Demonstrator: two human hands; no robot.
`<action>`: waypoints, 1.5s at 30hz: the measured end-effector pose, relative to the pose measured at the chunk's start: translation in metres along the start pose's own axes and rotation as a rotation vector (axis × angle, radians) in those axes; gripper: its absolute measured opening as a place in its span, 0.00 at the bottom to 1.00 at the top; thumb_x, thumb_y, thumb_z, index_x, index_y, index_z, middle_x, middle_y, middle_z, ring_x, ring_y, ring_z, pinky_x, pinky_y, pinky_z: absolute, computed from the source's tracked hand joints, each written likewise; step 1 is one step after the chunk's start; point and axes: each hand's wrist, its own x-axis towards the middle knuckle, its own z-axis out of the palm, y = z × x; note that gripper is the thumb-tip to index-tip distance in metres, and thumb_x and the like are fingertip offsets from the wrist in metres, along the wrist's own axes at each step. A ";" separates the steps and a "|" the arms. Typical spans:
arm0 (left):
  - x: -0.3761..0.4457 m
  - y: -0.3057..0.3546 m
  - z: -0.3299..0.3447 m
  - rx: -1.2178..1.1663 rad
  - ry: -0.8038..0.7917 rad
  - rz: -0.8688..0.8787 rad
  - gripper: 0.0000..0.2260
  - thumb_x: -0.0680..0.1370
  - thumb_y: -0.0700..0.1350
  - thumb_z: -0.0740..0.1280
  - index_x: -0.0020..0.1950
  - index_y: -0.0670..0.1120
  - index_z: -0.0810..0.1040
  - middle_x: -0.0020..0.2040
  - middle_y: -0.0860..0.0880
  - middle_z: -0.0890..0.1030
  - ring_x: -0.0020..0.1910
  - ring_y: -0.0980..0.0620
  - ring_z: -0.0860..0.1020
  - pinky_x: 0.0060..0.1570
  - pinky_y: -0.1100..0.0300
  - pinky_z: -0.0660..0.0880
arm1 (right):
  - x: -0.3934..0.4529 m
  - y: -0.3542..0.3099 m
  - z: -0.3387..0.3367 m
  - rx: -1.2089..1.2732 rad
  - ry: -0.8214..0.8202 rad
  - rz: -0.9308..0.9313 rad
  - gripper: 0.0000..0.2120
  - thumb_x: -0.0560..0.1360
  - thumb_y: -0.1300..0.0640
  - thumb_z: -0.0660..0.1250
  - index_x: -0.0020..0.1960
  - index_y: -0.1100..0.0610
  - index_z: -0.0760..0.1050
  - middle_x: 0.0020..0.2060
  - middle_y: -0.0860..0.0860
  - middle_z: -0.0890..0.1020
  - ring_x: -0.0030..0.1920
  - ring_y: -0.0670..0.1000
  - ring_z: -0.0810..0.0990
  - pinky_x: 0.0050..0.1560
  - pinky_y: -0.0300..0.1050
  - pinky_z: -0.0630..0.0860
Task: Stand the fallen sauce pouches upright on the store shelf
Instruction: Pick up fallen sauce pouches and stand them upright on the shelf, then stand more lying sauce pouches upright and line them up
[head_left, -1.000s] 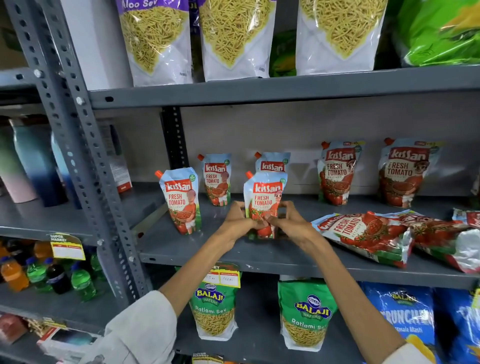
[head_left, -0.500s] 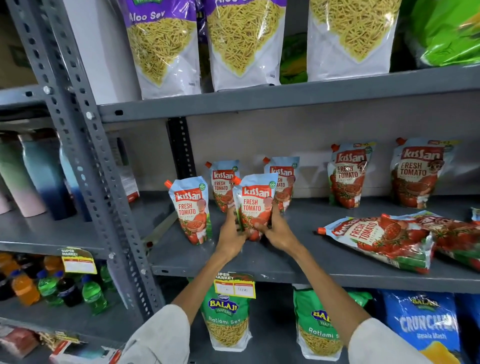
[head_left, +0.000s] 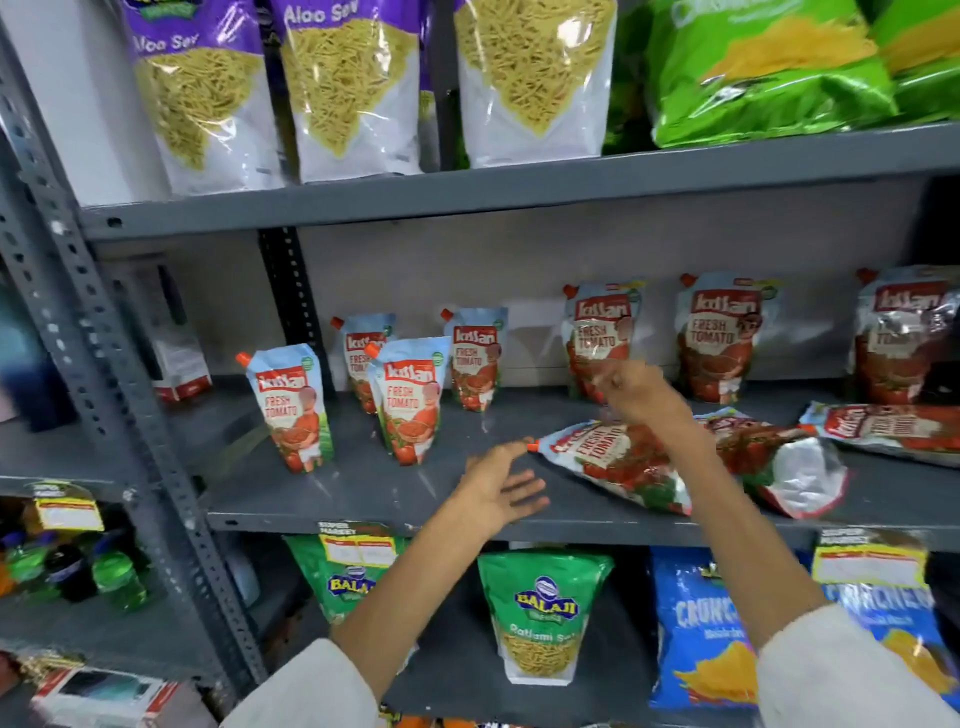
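Small glossy blue-and-red tomato sauce pouch (head_left: 410, 399) now released and standing mid grey metal shelf (head_left: 363, 499), left hand (head_left: 497, 486) and right hand (head_left: 641, 397) both open and empty, reaching toward large fallen foil pouch (head_left: 615, 461) beside it

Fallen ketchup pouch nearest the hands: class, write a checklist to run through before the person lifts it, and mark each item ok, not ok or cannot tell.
1. Left hand empty and open: ok.
2. Right hand empty: cannot tell, it is blurred.
3. Nearest fallen pouch within reach, spout toward the left hand: ok.
4. Pouch free to lift: not ok, it overlaps a second fallen pouch.
5. Bare shelf in front to stand it on: ok.
6. Front standing pouch upright and released: ok.
7. All pouches upright: not ok, a third pouch also lies flat.
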 end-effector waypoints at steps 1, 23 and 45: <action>-0.006 -0.006 0.016 -0.049 -0.051 -0.063 0.22 0.76 0.46 0.72 0.64 0.42 0.67 0.54 0.38 0.76 0.57 0.40 0.78 0.52 0.44 0.79 | -0.001 0.013 -0.019 -0.126 -0.051 0.060 0.20 0.76 0.48 0.61 0.56 0.63 0.78 0.57 0.62 0.81 0.56 0.59 0.80 0.50 0.45 0.72; 0.031 -0.007 0.074 0.172 0.173 0.479 0.22 0.71 0.31 0.73 0.60 0.45 0.71 0.55 0.46 0.83 0.53 0.48 0.81 0.47 0.48 0.82 | -0.022 0.050 -0.019 0.704 -0.254 -0.040 0.15 0.80 0.65 0.61 0.66 0.56 0.68 0.63 0.56 0.79 0.61 0.54 0.79 0.61 0.52 0.78; 0.025 -0.019 0.036 0.340 0.351 1.019 0.13 0.77 0.36 0.68 0.59 0.48 0.73 0.53 0.49 0.80 0.48 0.53 0.79 0.43 0.70 0.76 | -0.038 0.043 0.016 0.368 -0.014 -0.186 0.19 0.78 0.55 0.66 0.67 0.55 0.68 0.62 0.52 0.80 0.61 0.51 0.78 0.64 0.52 0.75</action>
